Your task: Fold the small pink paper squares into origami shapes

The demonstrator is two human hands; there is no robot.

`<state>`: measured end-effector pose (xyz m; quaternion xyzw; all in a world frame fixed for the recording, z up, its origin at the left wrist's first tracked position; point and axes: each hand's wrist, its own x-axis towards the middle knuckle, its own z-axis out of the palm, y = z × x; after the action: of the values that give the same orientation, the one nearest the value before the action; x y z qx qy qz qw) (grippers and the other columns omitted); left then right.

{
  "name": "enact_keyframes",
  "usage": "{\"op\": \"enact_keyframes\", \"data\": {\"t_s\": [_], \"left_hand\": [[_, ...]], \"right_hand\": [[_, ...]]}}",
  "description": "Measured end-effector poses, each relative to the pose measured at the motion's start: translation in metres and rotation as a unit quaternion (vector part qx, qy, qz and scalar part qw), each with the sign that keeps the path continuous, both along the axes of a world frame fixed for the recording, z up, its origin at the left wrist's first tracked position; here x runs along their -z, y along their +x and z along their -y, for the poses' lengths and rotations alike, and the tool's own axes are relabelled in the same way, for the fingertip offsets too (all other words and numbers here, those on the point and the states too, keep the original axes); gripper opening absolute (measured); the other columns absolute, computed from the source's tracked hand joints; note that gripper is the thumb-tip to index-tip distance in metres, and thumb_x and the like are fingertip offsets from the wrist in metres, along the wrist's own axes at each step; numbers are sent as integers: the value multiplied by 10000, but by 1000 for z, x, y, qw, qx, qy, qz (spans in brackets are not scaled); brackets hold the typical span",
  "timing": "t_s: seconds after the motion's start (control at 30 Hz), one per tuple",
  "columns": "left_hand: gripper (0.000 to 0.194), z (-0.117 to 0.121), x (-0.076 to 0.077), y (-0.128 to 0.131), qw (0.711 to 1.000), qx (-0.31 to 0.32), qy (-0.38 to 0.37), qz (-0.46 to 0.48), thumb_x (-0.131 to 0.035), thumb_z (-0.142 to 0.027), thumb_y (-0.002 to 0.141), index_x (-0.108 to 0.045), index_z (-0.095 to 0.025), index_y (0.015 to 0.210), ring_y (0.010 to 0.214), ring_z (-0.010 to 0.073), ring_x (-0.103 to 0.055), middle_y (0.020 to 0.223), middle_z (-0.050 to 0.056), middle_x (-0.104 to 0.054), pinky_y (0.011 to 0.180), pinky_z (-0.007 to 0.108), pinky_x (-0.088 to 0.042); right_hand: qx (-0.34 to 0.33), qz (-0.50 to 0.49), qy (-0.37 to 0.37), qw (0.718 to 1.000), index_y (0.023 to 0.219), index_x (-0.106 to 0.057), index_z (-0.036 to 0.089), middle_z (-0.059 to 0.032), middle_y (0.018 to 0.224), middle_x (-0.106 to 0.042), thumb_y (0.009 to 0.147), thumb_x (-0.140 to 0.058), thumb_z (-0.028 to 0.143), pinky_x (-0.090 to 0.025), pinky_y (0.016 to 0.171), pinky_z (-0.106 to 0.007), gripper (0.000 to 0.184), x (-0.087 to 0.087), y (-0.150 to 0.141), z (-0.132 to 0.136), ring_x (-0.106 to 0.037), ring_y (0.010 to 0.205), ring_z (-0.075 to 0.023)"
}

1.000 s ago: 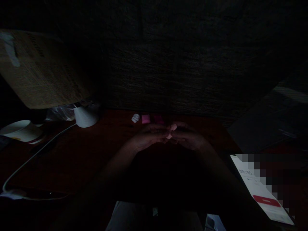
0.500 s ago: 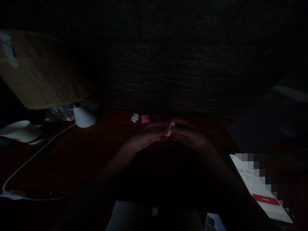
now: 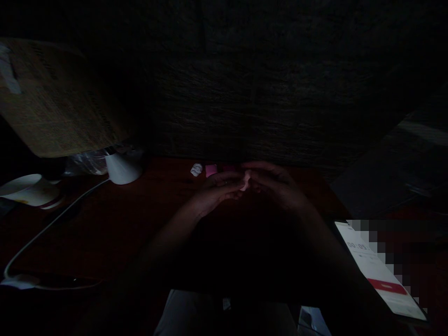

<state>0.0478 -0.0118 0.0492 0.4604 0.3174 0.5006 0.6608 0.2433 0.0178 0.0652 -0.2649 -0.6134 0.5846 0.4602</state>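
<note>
A small pale pink lump (image 3: 246,179), which looks like modelling clay, is pinched between my two hands over the dark red-brown table. My left hand (image 3: 219,190) grips its left side with thumb and fingers. From the right, my right hand (image 3: 275,184) pinches it too, its upper fingers stretched out over the top. Just behind my left hand lie a flat pink square (image 3: 211,170) and a crumpled whitish lump (image 3: 196,170). A dark magenta piece (image 3: 229,169) is partly hidden behind my fingers. Dim light hides the finer finger contacts.
On the left stand a lamp with a white cone base (image 3: 123,169) and a printed shade (image 3: 59,102), a paper cup (image 3: 31,190) and a white cable (image 3: 52,224). A lit phone (image 3: 376,268) showing a timer lies at the right. A dark textured wall (image 3: 245,107) rises behind.
The pink lump has shifted slightly up and looks more compact. My right hand's upper fingers have lifted and spread further over it. The whole view has shifted slightly.
</note>
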Motion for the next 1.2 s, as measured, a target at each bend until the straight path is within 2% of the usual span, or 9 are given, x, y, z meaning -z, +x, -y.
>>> {"op": "enact_keyframes", "data": {"t_s": [0.13,0.33,0.43,0.53,0.63,0.87,1.03,1.1,1.2], "left_hand": [[403,-1,0,2,1000,-7,-5,-9,-951,-360,628,-804,-186,961,764,123,-679,918,46,-767,691,228,-531],[348,0,-1,2,1000,-22,-2,-17,-925,-354,671,-803,-176,943,781,125,-678,916,48,-767,703,235,-528],[340,-1,0,2,999,-26,-10,-18,-926,-344,670,-805,-174,938,756,118,-672,910,49,-766,700,237,-524],[342,-2,1,2,999,-29,-9,-13,-929,-347,661,-814,-180,936,763,123,-673,923,53,-770,692,234,-520],[337,-3,1,1,999,-32,-8,-8,-920,-347,671,-818,-192,952,767,124,-671,934,53,-771,693,233,-520],[324,-2,1,0,999,-35,-3,-17,-923,-338,672,-814,-186,936,747,113,-674,896,43,-770,674,216,-515],[379,-3,1,1,999,-33,-1,-3,-950,-354,633,-808,-184,940,684,97,-661,879,34,-773,650,217,-509],[397,-3,0,1,999,-32,-1,2,-955,-348,625,-804,-187,954,661,93,-661,873,29,-773,647,221,-513],[384,-3,0,2,1000,-29,1,-8,-943,-338,646,-795,-180,964,665,101,-676,873,34,-774,651,227,-521]], "right_hand": [[21,27,96,995,1001,-826,305,10,863,-779,832,-812,346,-511,631,-254,175,1,1,-2,-632,680,-114],[60,53,189,979,999,-831,296,6,835,-785,863,-782,331,-526,582,-265,149,-3,0,0,-634,633,-118],[67,68,222,970,998,-834,301,-1,896,-793,881,-765,315,-543,601,-270,137,-4,0,2,-656,664,-123],[73,85,230,967,1049,-825,297,-17,978,-796,895,-751,330,-562,622,-283,175,-4,0,1,-678,705,-136],[71,99,226,966,1135,-800,298,-12,973,-800,907,-737,326,-579,654,-290,238,-3,1,0,-683,706,-135],[65,115,236,963,1088,-813,272,-29,990,-814,915,-732,369,-613,706,-310,214,-1,3,0,-729,775,-164],[75,114,247,959,1196,-775,282,-34,1089,-805,933,-709,367,-613,750,-308,284,-1,3,0,-732,816,-157],[90,107,242,960,1203,-771,282,-33,1058,-805,950,-685,383,-609,710,-300,286,-2,2,1,-717,760,-145],[103,89,217,967,1100,-804,278,-21,930,-802,956,-666,435,-590,640,-285,254,-2,-2,2,-690,690,-137]]}}
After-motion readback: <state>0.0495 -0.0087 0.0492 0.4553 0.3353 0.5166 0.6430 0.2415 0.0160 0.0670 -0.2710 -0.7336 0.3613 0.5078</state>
